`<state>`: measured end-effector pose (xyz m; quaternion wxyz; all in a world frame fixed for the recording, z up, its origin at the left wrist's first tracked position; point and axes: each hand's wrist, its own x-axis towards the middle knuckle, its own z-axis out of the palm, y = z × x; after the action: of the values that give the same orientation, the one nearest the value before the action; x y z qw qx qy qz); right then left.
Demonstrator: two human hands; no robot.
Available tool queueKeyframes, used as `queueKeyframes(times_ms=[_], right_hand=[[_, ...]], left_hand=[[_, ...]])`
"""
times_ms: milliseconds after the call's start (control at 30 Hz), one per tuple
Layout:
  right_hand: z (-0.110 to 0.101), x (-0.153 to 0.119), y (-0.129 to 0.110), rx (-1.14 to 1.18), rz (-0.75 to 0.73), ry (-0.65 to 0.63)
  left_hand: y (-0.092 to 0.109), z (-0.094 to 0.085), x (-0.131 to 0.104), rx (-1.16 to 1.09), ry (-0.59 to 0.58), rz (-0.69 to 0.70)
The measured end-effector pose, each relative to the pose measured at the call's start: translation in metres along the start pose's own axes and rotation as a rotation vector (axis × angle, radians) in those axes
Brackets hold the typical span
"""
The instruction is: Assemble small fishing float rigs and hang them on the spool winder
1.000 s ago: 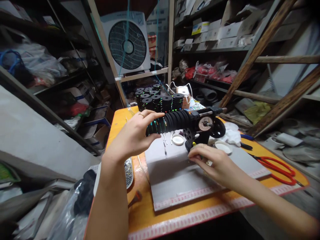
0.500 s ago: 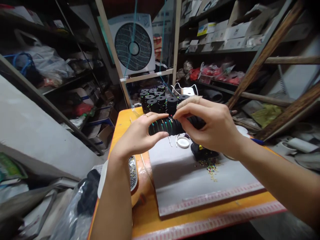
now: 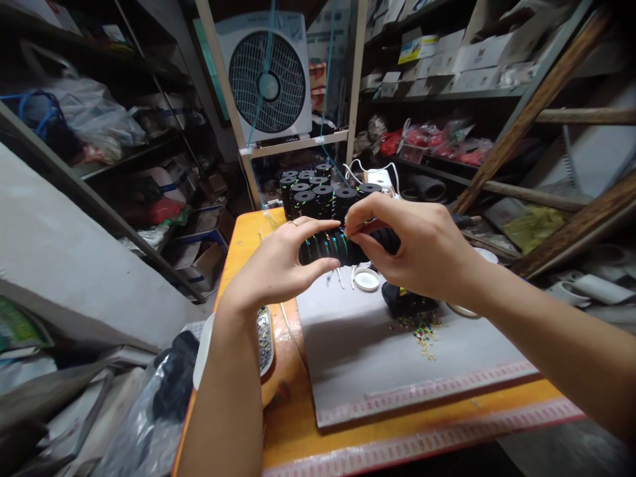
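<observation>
A black ridged roll [image 3: 325, 248], wound with shiny green and blue lines, lies crosswise above the board. My left hand [image 3: 275, 268] grips its left end between thumb and fingers. At the roll's upper side my right hand [image 3: 420, 242] has thumb and forefinger pinched together. Something tiny shows at those fingertips, too small to name. Below the right hand are a black object [image 3: 405, 301] with a yellow mark and a scatter of gold and coloured beads [image 3: 426, 338]. The right hand hides the roll's right part.
Several upright black rolls [image 3: 304, 199] stand behind my hands. A white lid [image 3: 366, 279] rests on the grey board [image 3: 348, 371] over the orange table [image 3: 293, 444]. A tray of small parts [image 3: 265, 341] sits by my left forearm. Beyond is a box fan [image 3: 268, 86].
My right hand has moved slightly left and down, its fingertips meeting against the roll. The left hand keeps its hold. The whole view has shifted a little.
</observation>
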<state>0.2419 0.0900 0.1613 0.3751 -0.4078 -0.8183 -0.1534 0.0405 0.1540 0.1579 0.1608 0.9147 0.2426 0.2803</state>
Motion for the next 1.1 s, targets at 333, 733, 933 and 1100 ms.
queueKeyframes(times_ms=[333,733,933,1100], right_hand=[[-0.005,0.002,0.002,0.009,-0.017,-0.058],[0.011,-0.019,0.002,-0.208,-0.25,0.032],[0.011,-0.025,0.001,-0.354,-0.335,-0.092],[-0.005,-0.033,-0.006,-0.439,-0.437,-0.122]], left_hand=[[0.001,-0.002,0.001,0.015,-0.024,0.013],[0.003,-0.001,0.0,0.012,-0.02,0.003],[0.002,0.0,0.0,0.012,-0.032,0.011],[0.002,0.0,0.0,0.017,-0.027,0.015]])
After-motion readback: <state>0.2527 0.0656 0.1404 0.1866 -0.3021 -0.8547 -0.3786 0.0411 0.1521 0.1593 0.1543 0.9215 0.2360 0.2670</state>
